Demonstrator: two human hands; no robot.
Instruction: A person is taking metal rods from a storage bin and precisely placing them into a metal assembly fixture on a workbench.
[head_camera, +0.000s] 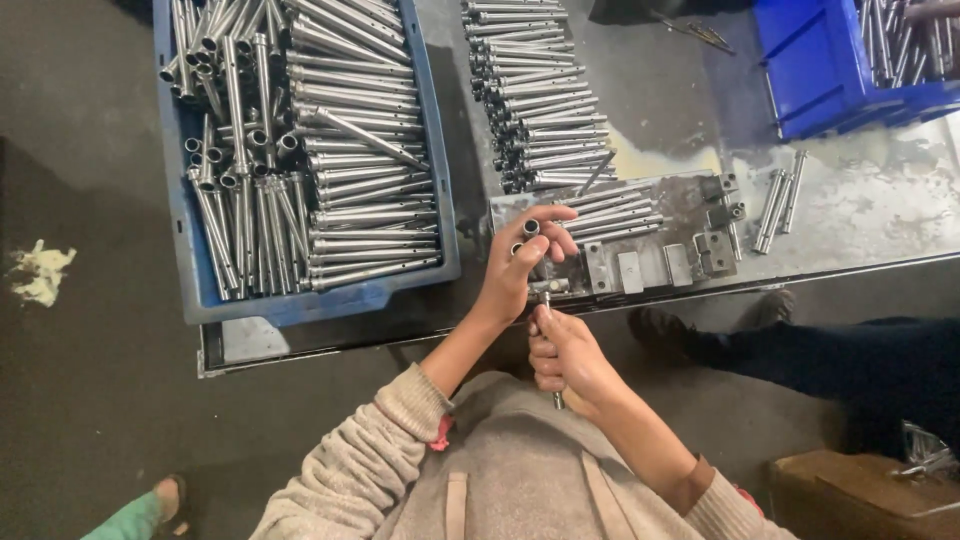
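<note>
Currently my left hand (520, 262) is closed around two short steel tubes (528, 232), their open ends facing up, just above the near edge of the metal fixture plate (690, 200). My right hand (562, 358) is fisted tight on a thin steel rod (547, 302), its tip poking up toward the left hand and its tail showing below my fist. Judged progress: partway. A neat stack of tubes on the bench (535, 100) at 12 o'clock and a small row on the plate (615, 212) at 1 o'clock look handled; the grey-blue crate (200, 290) at 10 o'clock remains heavily loaded with tubes (340, 150), so much appears left. Which pile is finished stock I cannot tell. Other items: a blue bin (820, 70) with more tubes at 2 o'clock, three loose tubes (780, 205) beside it, small blocks (715, 250) on the plate. Obstructions: another person's dark-trousered leg and shoe (800, 345) at 3 o'clock, close to my right elbow; a cardboard box (860, 495) at 4 o'clock.
</note>
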